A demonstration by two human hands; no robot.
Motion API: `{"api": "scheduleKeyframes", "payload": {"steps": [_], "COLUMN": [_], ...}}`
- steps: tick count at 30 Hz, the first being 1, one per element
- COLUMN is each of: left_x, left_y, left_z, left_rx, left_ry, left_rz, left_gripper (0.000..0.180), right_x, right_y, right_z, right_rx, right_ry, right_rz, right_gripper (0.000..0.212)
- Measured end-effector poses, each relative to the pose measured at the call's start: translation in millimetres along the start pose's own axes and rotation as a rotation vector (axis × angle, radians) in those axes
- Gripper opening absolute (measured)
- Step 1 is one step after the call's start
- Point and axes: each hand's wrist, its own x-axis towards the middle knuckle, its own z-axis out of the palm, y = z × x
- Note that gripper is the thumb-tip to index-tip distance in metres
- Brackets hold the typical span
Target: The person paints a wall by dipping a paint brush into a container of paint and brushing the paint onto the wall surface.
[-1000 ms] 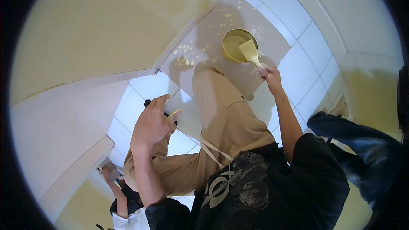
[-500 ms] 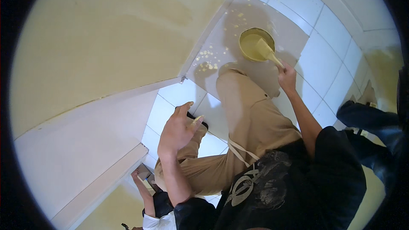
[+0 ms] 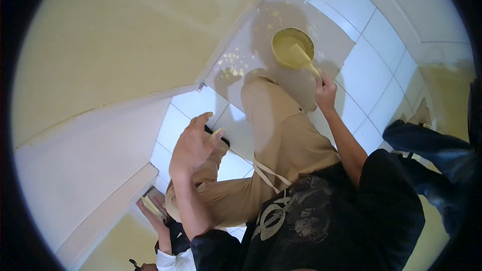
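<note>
A paintbrush (image 3: 299, 56) coated in pale yellow is gripped by its handle in my right hand (image 3: 325, 92). Its bristles are over or in the yellow paint inside a round bucket (image 3: 274, 50), beside the near right rim; how deep they dip I cannot tell. The bucket stands on a paint-spattered brown sheet (image 3: 329, 30). My left hand (image 3: 195, 143) hovers over my bent leg with fingers apart, holding nothing, and yellow paint marks its fingertips.
A yellow wall (image 3: 125, 35) with a white lower band (image 3: 95, 145) fills the left. White floor tiles (image 3: 369, 68) surround the sheet. At lower left, a co-worker's hands (image 3: 153, 216) are near a pale yellow object. Another person's dark jeans (image 3: 427, 143) are at right.
The whole view has shifted slightly, so most things sit further left. The brush remains at the bucket in my right hand. More of the co-worker's hands and the pale yellow object shows.
</note>
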Motion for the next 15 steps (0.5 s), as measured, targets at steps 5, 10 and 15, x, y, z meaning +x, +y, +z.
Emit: {"api": "scheduleKeyframes", "payload": {"steps": [5,10,15], "left_x": [-1,-8,-9], "left_y": [6,9,8], "left_z": [-1,1,5], "left_rx": [0.056,0.024,0.019], "left_ry": [0.018,0.007,0.012], "left_rz": [-0.012,-0.03,-0.019], "left_gripper": [0.059,0.058,0.058], "right_x": [4,-1,-5], "right_y": [11,8,7], "right_z": [0,2,2], "right_rx": [-0.182,-0.149,-0.1], "right_ry": [-0.007,0.023,0.089], "right_rz": [-0.035,-0.075,-0.161], "right_gripper": [0.028,0.024,0.025]}}
